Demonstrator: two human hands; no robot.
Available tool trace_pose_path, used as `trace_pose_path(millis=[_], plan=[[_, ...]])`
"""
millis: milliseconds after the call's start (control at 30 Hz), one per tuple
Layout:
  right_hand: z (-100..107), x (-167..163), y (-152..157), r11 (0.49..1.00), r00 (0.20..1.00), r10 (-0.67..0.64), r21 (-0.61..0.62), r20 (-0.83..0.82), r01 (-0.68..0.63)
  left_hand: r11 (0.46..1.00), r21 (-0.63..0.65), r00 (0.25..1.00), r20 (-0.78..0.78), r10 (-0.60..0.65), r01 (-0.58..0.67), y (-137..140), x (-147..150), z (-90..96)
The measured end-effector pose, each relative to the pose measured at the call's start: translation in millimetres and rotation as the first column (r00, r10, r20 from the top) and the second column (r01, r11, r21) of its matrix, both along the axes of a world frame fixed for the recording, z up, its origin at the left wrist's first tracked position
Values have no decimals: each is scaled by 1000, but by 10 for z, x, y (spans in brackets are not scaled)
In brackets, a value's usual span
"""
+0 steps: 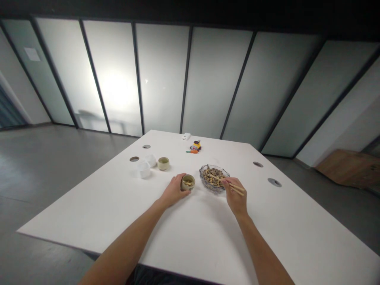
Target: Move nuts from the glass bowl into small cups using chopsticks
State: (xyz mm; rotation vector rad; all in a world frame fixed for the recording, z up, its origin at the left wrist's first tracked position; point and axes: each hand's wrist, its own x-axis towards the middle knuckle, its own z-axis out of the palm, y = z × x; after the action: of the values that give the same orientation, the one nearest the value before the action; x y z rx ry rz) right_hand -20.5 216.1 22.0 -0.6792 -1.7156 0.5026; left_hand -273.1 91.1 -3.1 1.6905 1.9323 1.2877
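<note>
My left hand [174, 190] is wrapped round a small greenish ceramic cup [191, 187], tilted slightly toward me, with a few pale brown pieces in its bottom. Just to the right stands a clear scalloped glass bowl [215, 189], filled with a mix of small brown and tan pieces [212, 174], perhaps nuts or seeds. My right hand [236, 196] grips a pair of wooden chopsticks [236, 188] at the bowl's right rim. Their tips reach into the pieces in the bowl; whether they pinch one is too small to tell.
Left of centre on the white table [97, 215] are a second ceramic cup [163, 164] and two translucent white cups [143, 169]. Farther back lie a yellow toy vehicle [196, 145], an orange toy carrot [194, 151] and a white box-shaped object [186, 136]. Round holes [274, 182] pierce the tabletop near its sides.
</note>
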Motion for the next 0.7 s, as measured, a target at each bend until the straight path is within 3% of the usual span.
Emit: trace_pose_path(millis=[700], plan=[[-57,5,11,996,995,85,18,49,-86,1000,-10,1000,3,4,-4,-17,18,54]])
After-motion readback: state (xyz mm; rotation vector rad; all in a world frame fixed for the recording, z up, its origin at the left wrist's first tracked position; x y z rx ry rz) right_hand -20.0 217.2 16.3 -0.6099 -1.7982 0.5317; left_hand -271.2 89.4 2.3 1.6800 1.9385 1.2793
